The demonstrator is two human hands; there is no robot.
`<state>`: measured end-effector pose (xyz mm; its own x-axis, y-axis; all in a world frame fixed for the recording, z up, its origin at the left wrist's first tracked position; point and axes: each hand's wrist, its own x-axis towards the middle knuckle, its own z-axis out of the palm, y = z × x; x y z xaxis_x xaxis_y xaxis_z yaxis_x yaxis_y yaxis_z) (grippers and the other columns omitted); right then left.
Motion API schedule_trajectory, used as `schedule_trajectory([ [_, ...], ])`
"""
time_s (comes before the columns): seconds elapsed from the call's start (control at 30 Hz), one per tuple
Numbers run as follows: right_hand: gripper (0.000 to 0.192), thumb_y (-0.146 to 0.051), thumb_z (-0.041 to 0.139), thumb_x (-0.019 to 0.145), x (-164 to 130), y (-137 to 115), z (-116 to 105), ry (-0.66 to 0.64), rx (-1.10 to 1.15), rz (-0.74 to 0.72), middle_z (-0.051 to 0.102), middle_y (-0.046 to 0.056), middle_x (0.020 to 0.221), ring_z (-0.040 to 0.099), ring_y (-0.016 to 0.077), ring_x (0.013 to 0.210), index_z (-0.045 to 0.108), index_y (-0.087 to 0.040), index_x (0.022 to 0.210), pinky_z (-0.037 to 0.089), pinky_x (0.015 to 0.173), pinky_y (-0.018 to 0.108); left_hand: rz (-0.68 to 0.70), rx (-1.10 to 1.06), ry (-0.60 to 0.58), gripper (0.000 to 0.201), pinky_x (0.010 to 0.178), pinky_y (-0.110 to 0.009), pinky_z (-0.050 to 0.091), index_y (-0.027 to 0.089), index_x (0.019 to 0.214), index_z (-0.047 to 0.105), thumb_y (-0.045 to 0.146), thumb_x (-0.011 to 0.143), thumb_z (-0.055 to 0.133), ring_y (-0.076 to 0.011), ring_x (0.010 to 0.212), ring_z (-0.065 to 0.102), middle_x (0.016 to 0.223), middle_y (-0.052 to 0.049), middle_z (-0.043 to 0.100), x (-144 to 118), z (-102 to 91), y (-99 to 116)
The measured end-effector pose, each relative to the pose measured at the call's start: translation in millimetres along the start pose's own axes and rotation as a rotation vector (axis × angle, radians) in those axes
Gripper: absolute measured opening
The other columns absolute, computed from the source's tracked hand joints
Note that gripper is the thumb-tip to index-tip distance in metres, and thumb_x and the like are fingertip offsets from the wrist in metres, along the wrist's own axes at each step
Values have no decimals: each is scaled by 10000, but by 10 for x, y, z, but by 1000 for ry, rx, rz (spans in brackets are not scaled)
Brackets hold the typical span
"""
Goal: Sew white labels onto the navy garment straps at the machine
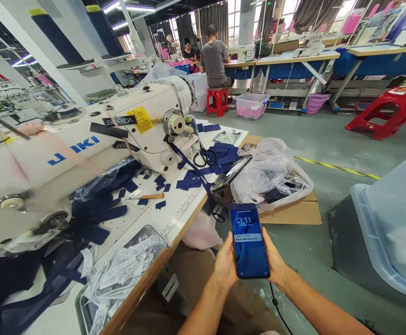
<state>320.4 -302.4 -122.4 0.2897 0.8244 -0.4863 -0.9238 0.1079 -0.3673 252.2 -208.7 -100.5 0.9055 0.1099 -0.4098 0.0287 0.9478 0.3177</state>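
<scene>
A smartphone [250, 258] with its lit lock screen reading 3:11 is held upright between my two hands, over my lap. My left hand [226, 263] grips its left edge, and my right hand [274, 258] grips its right edge. To the left stands a white JUKI sewing machine [84, 149] on a worktable [178, 204]. Navy fabric pieces [191, 179] lie on the tabletop with black-handled scissors [206, 157] and a wooden-handled tool [150, 197]. A tray of printed white labels [122, 270] sits at the table's near edge.
Beside the table, a plastic bag [269, 167] lies over a cardboard box [294, 211]. A large grey-blue bin [370, 232] stands at right, and a red stool [391, 109] lies beyond it. Farther back, a person in a grey shirt [214, 58] sits at another machine.
</scene>
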Motion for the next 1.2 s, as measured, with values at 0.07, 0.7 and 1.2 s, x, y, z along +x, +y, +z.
schedule_trajectory([
  [0.07, 559, -630, 389, 764, 14, -1, -8, 13, -10, 8, 690, 100, 859, 614, 254, 906, 668, -152, 848, 407, 885, 455, 3, -1, 13, 333, 1011, -398, 315, 103, 912, 673, 369, 843, 486, -257, 1047, 543, 886, -97, 679, 3, -15, -1],
  [0.7, 369, -491, 415, 820, -70, -294, -198, 442, -871, -959, 633, 67, 868, 547, 228, 901, 612, -209, 685, 370, 885, 417, 22, 60, 63, 318, 1021, -406, 297, 120, 977, 645, 350, 848, 467, -260, 1108, 497, 988, -93, 653, 52, -49, 30],
  [1.2, 550, -586, 339, 801, -334, 97, -322, 173, -2016, -1256, 451, 88, 1293, 297, 319, 1239, 454, -289, 1249, 86, 998, 587, 57, 41, 128, 405, 1011, -397, 312, 95, 965, 646, 321, 907, 315, -239, 1070, 527, 964, -102, 658, 64, 29, 71],
])
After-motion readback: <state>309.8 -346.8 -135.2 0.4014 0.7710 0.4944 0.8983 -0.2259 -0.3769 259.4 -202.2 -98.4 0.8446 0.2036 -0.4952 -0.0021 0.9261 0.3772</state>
